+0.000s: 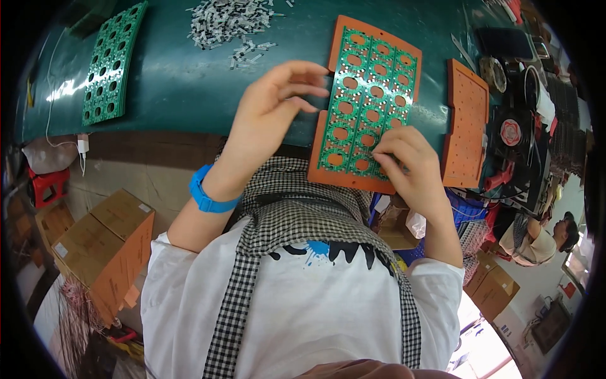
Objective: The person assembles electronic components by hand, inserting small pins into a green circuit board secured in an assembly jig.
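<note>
A green circuit board panel (375, 91) with rows of round cut-outs lies on an orange fixture plate (353, 180) at the table's near edge. My left hand (271, 104) hovers beside the panel's left edge, its fingers curved and apart, with nothing visible between them. Over the panel's lower right part, my right hand (410, 164) is closed in a pinch, thumb and forefinger together at the board. Whatever is in that pinch is too small or hidden to make out. Beyond my left hand is a pile of small black-and-white parts (224, 25), some strewn toward me.
A stack of green circuit panels (112, 66) sits at the table's left. On the right lie a second orange plate (466, 126), a tape roll (511, 131) and an orange-red tool (499, 177). Cardboard boxes (104, 234) stand on the floor. Another person (533, 240) sits at far right.
</note>
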A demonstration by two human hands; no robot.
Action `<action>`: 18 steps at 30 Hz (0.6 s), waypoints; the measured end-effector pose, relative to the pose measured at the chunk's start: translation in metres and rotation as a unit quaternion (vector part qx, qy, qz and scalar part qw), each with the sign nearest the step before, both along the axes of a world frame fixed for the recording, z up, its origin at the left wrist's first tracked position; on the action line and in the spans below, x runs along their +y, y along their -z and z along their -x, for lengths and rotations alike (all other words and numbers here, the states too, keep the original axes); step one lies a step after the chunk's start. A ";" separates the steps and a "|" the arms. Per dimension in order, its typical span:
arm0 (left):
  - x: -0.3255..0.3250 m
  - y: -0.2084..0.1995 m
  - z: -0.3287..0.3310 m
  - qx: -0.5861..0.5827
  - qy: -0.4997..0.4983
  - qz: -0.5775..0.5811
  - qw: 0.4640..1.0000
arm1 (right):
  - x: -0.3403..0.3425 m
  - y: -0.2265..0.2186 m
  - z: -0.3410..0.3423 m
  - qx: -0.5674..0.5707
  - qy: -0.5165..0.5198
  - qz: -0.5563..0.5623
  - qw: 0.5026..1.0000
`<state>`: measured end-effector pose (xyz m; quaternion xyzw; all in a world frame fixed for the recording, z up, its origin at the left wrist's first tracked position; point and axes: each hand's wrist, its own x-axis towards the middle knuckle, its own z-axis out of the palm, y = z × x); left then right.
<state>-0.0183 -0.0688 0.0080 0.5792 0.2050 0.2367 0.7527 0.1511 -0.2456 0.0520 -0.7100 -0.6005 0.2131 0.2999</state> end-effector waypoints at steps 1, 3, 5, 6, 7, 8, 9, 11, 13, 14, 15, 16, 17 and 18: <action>0.003 0.001 0.002 0.012 -0.019 -0.032 0.999 | -0.001 0.001 0.000 -0.013 -0.022 0.022 0.999; 0.006 0.003 0.004 0.031 -0.035 -0.063 0.997 | 0.000 0.003 0.002 -0.027 -0.028 0.024 0.999; 0.006 0.004 0.004 0.051 -0.055 -0.096 0.993 | 0.002 0.003 0.002 -0.060 -0.045 0.017 0.997; 0.005 0.004 0.004 0.051 -0.058 -0.105 0.991 | 0.003 0.003 0.001 -0.059 -0.044 0.016 0.997; 0.004 0.004 0.005 0.051 -0.060 -0.114 0.990 | 0.004 0.003 0.001 -0.064 -0.052 0.015 0.996; 0.004 0.003 0.005 0.052 -0.060 -0.115 0.990 | 0.004 0.002 0.000 -0.070 -0.060 0.013 0.996; 0.004 0.001 0.005 0.052 -0.054 -0.093 0.993 | 0.005 0.002 0.000 -0.069 -0.060 0.013 0.996; 0.003 -0.001 0.004 0.050 -0.047 -0.070 0.995 | 0.005 0.002 0.000 -0.080 -0.068 0.022 0.994; 0.002 -0.003 0.003 0.049 -0.041 -0.046 0.997 | 0.005 0.001 -0.001 -0.066 -0.066 0.032 0.995; 0.002 -0.004 0.004 0.049 -0.042 -0.046 0.997 | 0.005 0.000 -0.001 -0.052 -0.065 0.042 0.996; 0.002 -0.006 0.005 0.070 -0.040 -0.101 0.992 | 0.005 0.001 -0.001 -0.052 -0.065 0.041 0.996; 0.002 -0.007 0.005 0.090 -0.038 -0.155 0.983 | 0.005 0.001 -0.001 -0.054 -0.066 0.044 0.995; 0.002 -0.008 0.005 0.090 -0.039 -0.155 0.983 | 0.006 0.001 -0.001 -0.057 -0.066 0.047 0.995; 0.001 -0.009 0.005 0.081 -0.029 -0.161 0.983 | 0.006 0.001 0.000 -0.057 -0.066 0.047 0.995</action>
